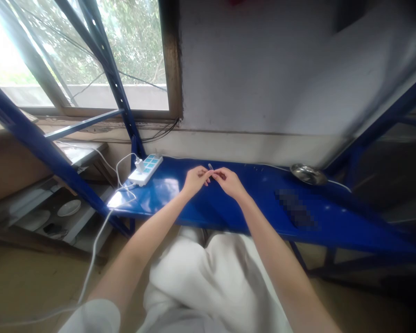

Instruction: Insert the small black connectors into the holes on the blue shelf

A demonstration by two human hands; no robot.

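Shelf (263, 208) glossy blue; dish (308, 174) shiny, likely metal.

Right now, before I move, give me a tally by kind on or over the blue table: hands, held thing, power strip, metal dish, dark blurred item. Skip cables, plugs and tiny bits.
Left hand and right hand: 2
Small slim thing at the fingertips: 1
Power strip: 1
Metal dish: 1
Dark blurred item: 1
Total: 6
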